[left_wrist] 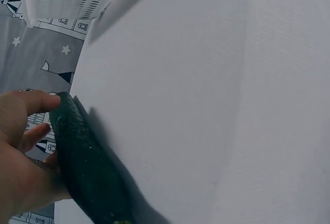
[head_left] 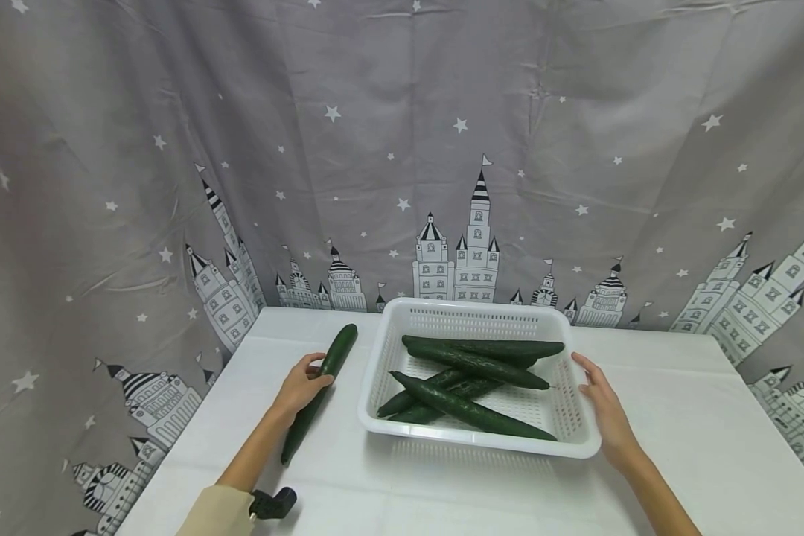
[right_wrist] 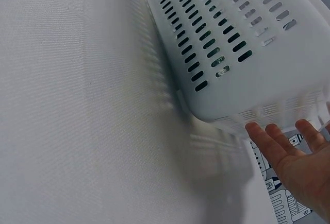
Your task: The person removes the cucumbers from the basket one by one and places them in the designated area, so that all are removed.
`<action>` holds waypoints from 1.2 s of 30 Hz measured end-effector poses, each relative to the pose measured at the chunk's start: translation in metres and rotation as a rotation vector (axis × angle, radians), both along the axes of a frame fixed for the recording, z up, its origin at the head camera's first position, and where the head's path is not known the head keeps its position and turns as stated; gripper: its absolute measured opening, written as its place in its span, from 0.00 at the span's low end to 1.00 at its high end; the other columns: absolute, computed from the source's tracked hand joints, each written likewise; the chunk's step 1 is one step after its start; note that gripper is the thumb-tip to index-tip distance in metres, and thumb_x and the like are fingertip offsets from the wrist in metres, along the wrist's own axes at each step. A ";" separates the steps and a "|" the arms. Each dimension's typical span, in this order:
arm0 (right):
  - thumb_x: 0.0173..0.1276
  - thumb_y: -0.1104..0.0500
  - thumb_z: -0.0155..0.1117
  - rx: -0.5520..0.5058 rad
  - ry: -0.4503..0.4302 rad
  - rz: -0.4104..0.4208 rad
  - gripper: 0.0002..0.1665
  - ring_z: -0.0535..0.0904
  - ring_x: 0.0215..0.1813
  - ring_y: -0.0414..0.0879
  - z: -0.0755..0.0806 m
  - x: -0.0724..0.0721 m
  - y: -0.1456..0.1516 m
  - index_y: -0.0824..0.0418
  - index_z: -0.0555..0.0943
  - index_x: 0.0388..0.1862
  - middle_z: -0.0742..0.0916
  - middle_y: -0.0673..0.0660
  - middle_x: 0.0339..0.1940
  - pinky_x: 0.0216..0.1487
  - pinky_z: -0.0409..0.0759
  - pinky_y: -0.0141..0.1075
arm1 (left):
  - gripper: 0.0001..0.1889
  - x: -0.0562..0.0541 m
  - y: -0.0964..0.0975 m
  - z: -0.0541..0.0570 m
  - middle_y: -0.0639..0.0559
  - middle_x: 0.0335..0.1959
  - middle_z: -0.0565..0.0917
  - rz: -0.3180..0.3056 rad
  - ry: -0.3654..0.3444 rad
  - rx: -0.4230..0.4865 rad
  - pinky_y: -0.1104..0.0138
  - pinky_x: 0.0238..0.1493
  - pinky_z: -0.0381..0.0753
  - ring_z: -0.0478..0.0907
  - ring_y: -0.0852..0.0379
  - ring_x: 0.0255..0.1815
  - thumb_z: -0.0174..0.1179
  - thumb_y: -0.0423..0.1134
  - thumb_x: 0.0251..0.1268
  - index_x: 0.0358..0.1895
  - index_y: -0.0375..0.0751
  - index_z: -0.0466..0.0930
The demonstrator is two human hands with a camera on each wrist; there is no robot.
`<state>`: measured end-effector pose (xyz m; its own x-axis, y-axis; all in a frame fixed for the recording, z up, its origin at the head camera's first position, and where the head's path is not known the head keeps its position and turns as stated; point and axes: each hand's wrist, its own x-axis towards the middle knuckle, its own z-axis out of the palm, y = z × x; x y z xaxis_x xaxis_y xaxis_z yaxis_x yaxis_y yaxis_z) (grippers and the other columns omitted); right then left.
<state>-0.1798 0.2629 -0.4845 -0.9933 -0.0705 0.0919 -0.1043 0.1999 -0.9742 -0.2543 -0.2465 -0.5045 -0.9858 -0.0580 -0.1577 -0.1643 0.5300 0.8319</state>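
Observation:
A long dark green cucumber (head_left: 313, 412) lies slantwise on the white table, left of the basket. My left hand (head_left: 301, 385) is at its upper half, with the thumb tip on it. In the left wrist view the fingers (left_wrist: 35, 135) are loosely spread along the cucumber (left_wrist: 87, 167), with gaps showing between. A white slotted plastic basket (head_left: 479, 441) holds several more cucumbers (head_left: 472, 409), lying crossed over one another. My right hand (head_left: 605, 409) is at the basket's right end, fingers extended. In the right wrist view those fingertips are right at the basket's wall (right_wrist: 232, 74).
The table (head_left: 670, 417) has a white cover and ends at a grey curtain (head_left: 375, 149) printed with castles and stars. Next to the left sleeve (head_left: 217, 514) a small black object (head_left: 272, 504) shows at the wrist. The basket stands near the table's back edge.

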 end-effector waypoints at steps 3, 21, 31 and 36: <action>0.81 0.59 0.28 0.002 -0.002 -0.003 0.32 0.53 0.76 0.69 0.000 0.000 0.000 0.62 0.47 0.81 0.52 0.68 0.80 0.53 0.67 0.21 | 0.31 0.001 -0.002 0.002 0.29 0.64 0.70 -0.003 0.009 0.004 0.43 0.55 0.74 0.71 0.34 0.62 0.58 0.39 0.71 0.74 0.37 0.61; 0.81 0.58 0.27 0.017 -0.006 -0.014 0.32 0.55 0.75 0.69 -0.002 0.000 0.001 0.61 0.46 0.82 0.53 0.69 0.80 0.52 0.69 0.22 | 0.23 0.019 0.052 0.064 0.37 0.56 0.79 -0.287 0.369 0.072 0.49 0.60 0.74 0.77 0.43 0.57 0.61 0.32 0.70 0.66 0.33 0.72; 0.81 0.58 0.27 0.036 0.003 -0.005 0.32 0.56 0.75 0.70 -0.004 -0.001 0.001 0.61 0.46 0.82 0.53 0.69 0.80 0.52 0.70 0.25 | 0.20 0.030 0.117 0.076 0.41 0.60 0.79 -0.658 0.363 0.107 0.53 0.60 0.76 0.75 0.41 0.61 0.60 0.31 0.71 0.64 0.36 0.75; 0.81 0.58 0.27 0.065 0.009 -0.008 0.32 0.56 0.74 0.71 -0.004 -0.002 0.001 0.61 0.46 0.82 0.53 0.69 0.79 0.56 0.71 0.32 | 0.20 0.028 0.146 0.068 0.46 0.61 0.79 -0.800 0.370 0.026 0.52 0.63 0.73 0.74 0.49 0.63 0.60 0.34 0.72 0.64 0.38 0.76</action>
